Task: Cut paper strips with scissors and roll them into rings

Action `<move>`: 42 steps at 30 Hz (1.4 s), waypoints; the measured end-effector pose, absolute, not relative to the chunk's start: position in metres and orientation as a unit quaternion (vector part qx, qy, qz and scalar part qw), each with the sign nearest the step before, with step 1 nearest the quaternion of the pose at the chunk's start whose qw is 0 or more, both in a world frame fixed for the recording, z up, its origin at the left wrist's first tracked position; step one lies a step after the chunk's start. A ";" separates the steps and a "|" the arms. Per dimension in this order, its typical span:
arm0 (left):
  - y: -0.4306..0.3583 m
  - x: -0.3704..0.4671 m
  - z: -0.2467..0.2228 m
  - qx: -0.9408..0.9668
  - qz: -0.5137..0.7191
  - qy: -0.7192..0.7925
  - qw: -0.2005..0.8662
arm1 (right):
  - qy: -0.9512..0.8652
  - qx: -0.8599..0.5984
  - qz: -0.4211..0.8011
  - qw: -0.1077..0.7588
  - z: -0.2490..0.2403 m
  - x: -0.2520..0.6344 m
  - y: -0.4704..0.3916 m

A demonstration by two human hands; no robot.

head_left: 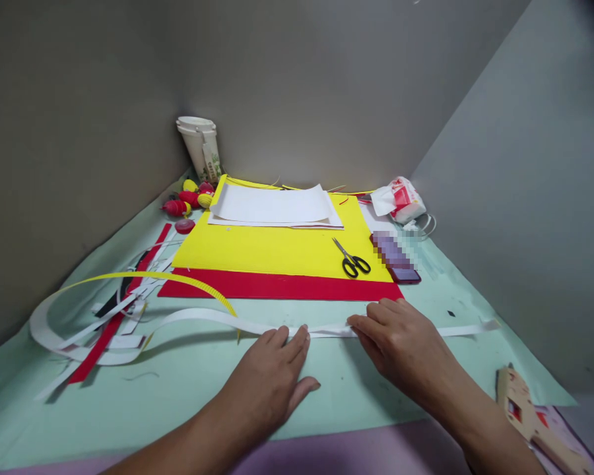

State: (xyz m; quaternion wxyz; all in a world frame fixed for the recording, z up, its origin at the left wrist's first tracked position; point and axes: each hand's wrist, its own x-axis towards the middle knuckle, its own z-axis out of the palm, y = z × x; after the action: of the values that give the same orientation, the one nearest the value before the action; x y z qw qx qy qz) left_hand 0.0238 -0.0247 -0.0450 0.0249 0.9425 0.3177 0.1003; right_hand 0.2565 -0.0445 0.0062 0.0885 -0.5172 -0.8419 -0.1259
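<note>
Both hands lie flat, fingers stretched, gripping nothing: the left hand [272, 379] and right hand [406, 343] press their fingertips on a long white paper strip [327, 330] running across the green-covered desk [188, 376]. Just beyond lie red and yellow sheets [277, 254], with scissors [352, 258] on the yellow.

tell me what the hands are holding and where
Both hands, left hand and right hand, press a long white paper strip flat near its middle with their fingers; nothing is lifted.
</note>
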 end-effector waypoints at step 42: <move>-0.030 0.028 -0.060 0.957 0.094 0.271 -0.046 | -0.838 -0.529 -0.119 0.063 0.002 0.260 -0.043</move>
State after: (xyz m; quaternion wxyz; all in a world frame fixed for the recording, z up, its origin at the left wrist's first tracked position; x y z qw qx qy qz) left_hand 0.0277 -0.0295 -0.0595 -0.0456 0.9570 0.2707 0.0943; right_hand 0.2601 -0.0432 0.0021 0.0633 -0.5286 -0.8382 -0.1185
